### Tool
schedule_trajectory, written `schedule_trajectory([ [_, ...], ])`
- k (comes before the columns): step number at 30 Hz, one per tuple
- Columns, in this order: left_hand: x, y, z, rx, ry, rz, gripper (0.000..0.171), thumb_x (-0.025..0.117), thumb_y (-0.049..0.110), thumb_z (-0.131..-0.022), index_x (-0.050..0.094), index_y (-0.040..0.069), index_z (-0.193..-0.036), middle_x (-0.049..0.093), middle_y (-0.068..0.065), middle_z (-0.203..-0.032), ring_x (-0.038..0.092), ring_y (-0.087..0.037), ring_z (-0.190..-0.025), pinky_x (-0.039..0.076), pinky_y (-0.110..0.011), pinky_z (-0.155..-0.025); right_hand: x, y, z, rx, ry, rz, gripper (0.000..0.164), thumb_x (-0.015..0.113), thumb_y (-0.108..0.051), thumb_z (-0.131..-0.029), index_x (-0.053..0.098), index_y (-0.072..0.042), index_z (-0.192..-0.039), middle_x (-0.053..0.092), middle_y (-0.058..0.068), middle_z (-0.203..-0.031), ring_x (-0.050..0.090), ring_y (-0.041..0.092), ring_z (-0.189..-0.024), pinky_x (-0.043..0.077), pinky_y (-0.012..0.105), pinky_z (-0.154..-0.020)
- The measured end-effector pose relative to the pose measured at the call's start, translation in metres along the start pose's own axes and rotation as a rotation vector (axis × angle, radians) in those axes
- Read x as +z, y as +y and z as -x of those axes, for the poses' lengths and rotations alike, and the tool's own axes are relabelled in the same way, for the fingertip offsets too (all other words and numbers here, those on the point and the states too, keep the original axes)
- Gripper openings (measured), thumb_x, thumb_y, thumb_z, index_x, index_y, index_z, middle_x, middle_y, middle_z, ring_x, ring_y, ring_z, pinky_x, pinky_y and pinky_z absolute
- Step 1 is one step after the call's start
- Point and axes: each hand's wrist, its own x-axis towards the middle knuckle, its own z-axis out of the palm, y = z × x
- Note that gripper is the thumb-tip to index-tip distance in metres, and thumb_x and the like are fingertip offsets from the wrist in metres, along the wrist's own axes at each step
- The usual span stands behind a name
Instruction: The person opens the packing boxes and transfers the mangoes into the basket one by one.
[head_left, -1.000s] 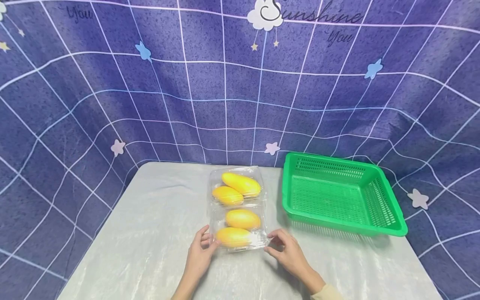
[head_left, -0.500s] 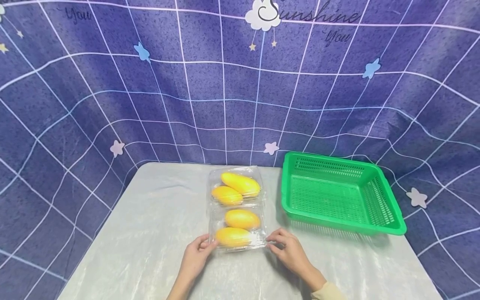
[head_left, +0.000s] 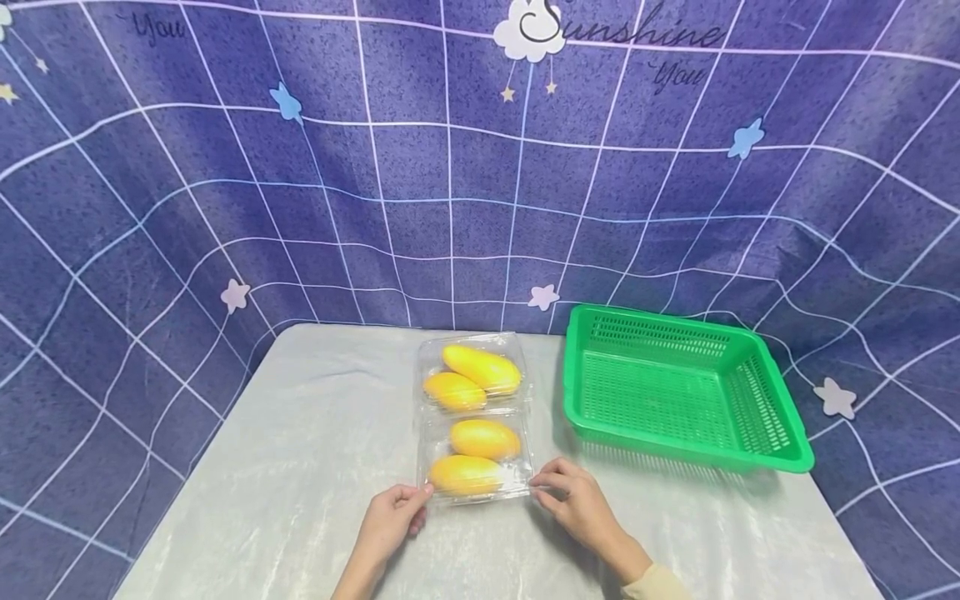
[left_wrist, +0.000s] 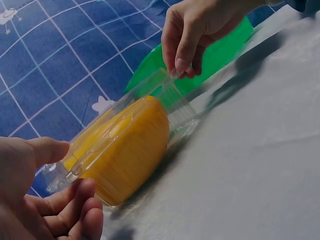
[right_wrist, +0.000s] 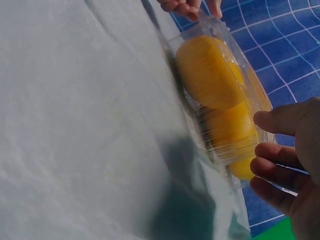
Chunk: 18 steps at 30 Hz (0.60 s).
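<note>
Two clear plastic clamshell boxes lie one behind the other at mid-table in the head view. Inside the near box are two yellow mangoes; the far box contains two more mangoes. My left hand pinches the near box's front left corner between thumb and fingers. At the opposite corner, my right hand pinches the edge with thumb and fingertips. The left wrist view shows the box's lid edge between the right fingers. In the right wrist view, my right fingers sit at the box's side.
A green perforated plastic basket stands on the right of the table, with no contents showing. The table has a pale, shiny cover. Behind it and at both sides hangs a blue gridded curtain with stars.
My left hand has slid slightly down and closed its thumb and fingers on the box's corner. My right fingers have come in to the right edge. Boxes and basket stay put.
</note>
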Motion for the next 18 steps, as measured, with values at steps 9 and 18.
schedule_trajectory([
  [9, 0.004, -0.009, 0.001, -0.062, -0.181, 0.22, 0.043, 0.066, 0.035, -0.091, 0.068, -0.007, -0.098, 0.067, 0.003, -0.075, 0.061, -0.008, -0.067, 0.055, -0.02, -0.061, 0.002, 0.001, -0.002, -0.122, 0.039, 0.094, 0.021, 0.086, -0.005, -0.062, 0.075, -0.013, -0.079, 0.061, -0.005, -0.082, 0.058, 0.006, -0.072, 0.047, 0.015, -0.068],
  [18, 0.012, -0.013, 0.005, -0.117, -0.271, 0.413, 0.038, 0.068, 0.021, -0.09, 0.063, -0.008, -0.114, 0.071, 0.001, -0.089, 0.065, -0.008, -0.078, 0.057, -0.021, -0.071, 0.0, 0.0, -0.004, -0.194, 0.04, 0.164, 0.016, 0.082, -0.007, -0.066, 0.074, -0.013, -0.079, 0.061, -0.003, -0.086, 0.058, 0.009, -0.076, 0.049, 0.02, -0.068],
])
